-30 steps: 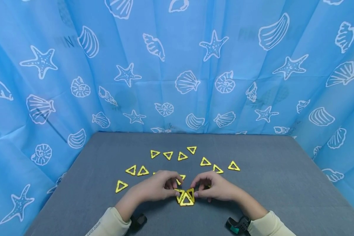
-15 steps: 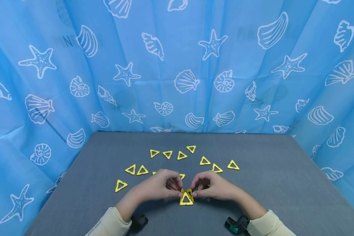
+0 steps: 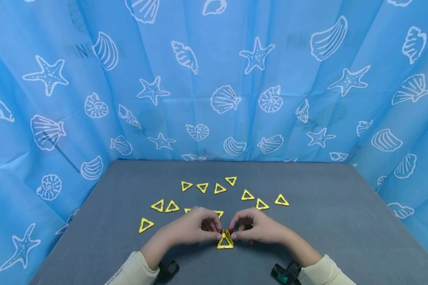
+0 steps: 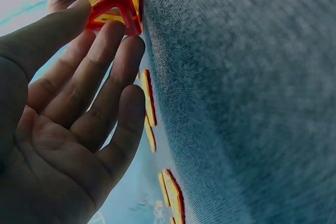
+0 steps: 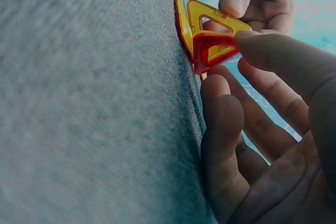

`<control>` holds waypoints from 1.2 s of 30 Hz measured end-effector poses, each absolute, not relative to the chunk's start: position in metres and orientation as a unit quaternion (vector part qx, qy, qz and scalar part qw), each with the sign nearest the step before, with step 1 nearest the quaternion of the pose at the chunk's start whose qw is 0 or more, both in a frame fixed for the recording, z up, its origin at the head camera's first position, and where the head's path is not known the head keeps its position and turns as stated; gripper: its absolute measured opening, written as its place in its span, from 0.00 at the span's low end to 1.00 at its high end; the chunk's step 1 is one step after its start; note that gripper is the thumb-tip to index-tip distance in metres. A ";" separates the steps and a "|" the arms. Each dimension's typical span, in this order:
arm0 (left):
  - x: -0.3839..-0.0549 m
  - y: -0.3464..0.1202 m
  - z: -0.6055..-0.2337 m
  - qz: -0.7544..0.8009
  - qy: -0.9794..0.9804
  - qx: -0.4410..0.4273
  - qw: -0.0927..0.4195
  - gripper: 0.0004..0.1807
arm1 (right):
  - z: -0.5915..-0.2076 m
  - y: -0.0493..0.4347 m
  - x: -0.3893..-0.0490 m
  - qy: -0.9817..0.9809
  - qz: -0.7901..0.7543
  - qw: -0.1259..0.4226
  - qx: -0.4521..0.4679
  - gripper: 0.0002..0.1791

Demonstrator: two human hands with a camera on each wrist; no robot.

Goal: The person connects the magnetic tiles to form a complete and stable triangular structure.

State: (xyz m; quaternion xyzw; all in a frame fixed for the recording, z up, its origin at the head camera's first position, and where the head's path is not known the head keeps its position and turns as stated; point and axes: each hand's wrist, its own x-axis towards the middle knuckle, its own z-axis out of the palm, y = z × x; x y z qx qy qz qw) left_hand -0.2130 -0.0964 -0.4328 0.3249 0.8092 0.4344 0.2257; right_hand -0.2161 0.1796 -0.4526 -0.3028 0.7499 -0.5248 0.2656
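My left hand (image 3: 194, 226) pinches a triangular magnetic tile (image 4: 128, 10), red on its outer side, between thumb and fingertips. Facing it, my right hand (image 3: 260, 227) pinches a second triangular magnetic tile (image 5: 201, 51) the same way. Both tiles stand raised and lean toward each other, their tops close together. Another yellow triangular tile (image 3: 225, 247) lies low at their foot on the near side. In the right wrist view the left-hand tile (image 5: 214, 11) shows its yellow inner face. The far side of this little group is hidden in the head view.
Several yellow triangular tiles lie scattered on the grey table (image 3: 324, 233), among them one at the left (image 3: 146, 225) and one at the right (image 3: 281, 200). A tile (image 3: 218, 213) partly shows behind my left hand. A blue shell-print curtain (image 3: 214, 79) hangs behind.
Both hands have drawn slightly closer together. The two held tiles have tilted up and inward from their wider, more spread position, behind the front tile.
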 end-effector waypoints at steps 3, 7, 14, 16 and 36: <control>-0.212 -0.097 -0.433 0.440 0.804 0.328 0.230 0.04 | -0.451 0.179 -0.215 0.750 -0.524 0.269 -0.303 0.10; -0.212 -0.097 -0.433 0.440 0.801 0.331 0.235 0.05 | -0.449 0.179 -0.214 0.747 -0.525 0.272 -0.304 0.11; -0.212 -0.097 -0.433 0.420 0.802 0.339 0.254 0.15 | -0.447 0.184 -0.218 0.752 -0.522 0.250 -0.317 0.11; -0.212 -0.097 -0.433 0.412 0.803 0.342 0.260 0.15 | -0.446 0.188 -0.220 0.757 -0.520 0.232 -0.321 0.11; -0.212 -0.100 -0.433 0.401 0.822 0.323 0.245 0.10 | -0.440 0.229 -0.240 0.830 -0.434 0.174 -0.303 0.14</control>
